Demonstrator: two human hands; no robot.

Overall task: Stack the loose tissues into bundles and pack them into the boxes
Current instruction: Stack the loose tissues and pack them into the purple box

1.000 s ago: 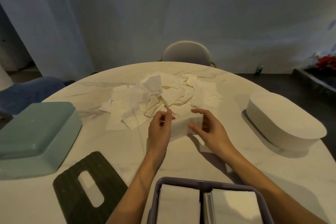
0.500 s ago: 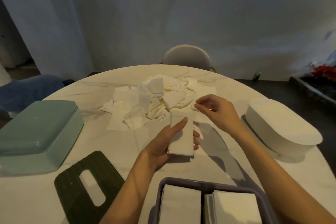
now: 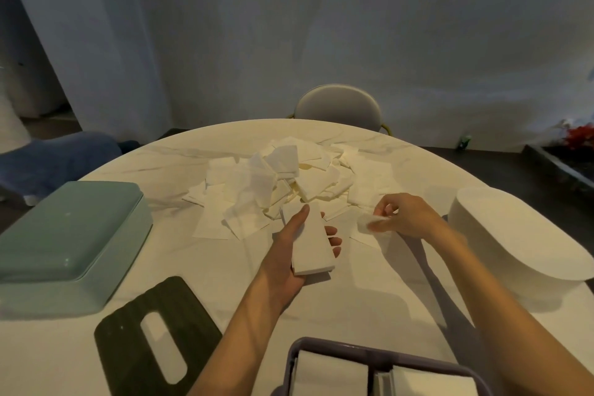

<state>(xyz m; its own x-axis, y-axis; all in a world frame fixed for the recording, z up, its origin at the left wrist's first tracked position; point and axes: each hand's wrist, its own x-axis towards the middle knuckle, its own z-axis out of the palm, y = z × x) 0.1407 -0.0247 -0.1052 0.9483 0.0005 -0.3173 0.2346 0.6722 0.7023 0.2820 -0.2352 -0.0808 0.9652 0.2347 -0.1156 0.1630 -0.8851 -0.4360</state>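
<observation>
My left hand (image 3: 289, 251) holds a neat white bundle of stacked tissues (image 3: 310, 243) palm up, thumb along its left edge, fingertips showing at its right. My right hand (image 3: 406, 215) pinches a single loose tissue (image 3: 369, 223), blurred, just above the table to the right of the bundle. The pile of loose tissues (image 3: 283, 180) lies spread across the middle of the round table. A purple box (image 3: 379, 360) at the near edge holds two tissue bundles side by side.
A mint green box (image 3: 64, 241) lies upside down at the left. A dark slotted lid (image 3: 154, 341) lies flat in front of it. A white oval box (image 3: 514, 235) sits upside down at the right. A chair (image 3: 337, 106) stands behind the marble table (image 3: 369, 299).
My left hand turned the bundle lengthwise and took it alone. My right hand left the bundle, reached right and picked up a single tissue. The camera tilted up slightly.
</observation>
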